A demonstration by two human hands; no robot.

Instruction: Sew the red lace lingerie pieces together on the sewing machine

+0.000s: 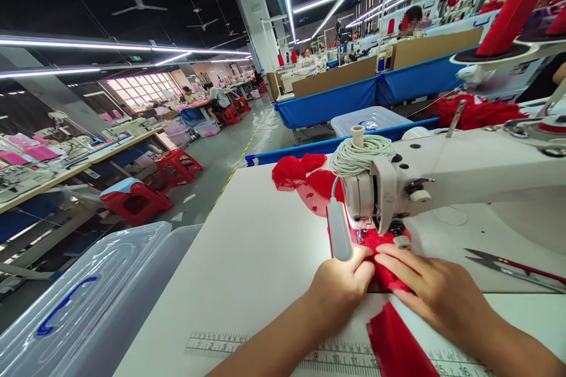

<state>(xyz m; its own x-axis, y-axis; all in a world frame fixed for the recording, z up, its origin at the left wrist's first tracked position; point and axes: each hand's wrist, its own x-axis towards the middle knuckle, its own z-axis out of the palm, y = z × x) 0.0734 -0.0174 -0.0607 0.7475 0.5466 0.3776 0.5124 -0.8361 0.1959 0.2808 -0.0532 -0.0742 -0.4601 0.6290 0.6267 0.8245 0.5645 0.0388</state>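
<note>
Red sheer fabric (389, 278) lies under the needle area of a white sewing machine (460, 162). My left hand (340, 288) is closed on the fabric's near left side, thumb and bent fingers pressed together. From the right, my right hand (437, 291) grips the same fabric, its fingers fairly straight over it and the thumb lower down. A red strip (395, 341) trails toward me across the printed ruler scale (322, 356). More red fabric (294, 174) bunches behind the machine head. A grey lamp (339, 230) hangs just beyond my left hand.
Thread snips (517, 268) lie right of my right hand. Coiled pale cord (365, 153) sits atop the machine head. A red thread cone (513, 17) stands at upper right. Lidded plastic bins (101, 283) flank the table's left edge; red stools (137, 200) stand beyond.
</note>
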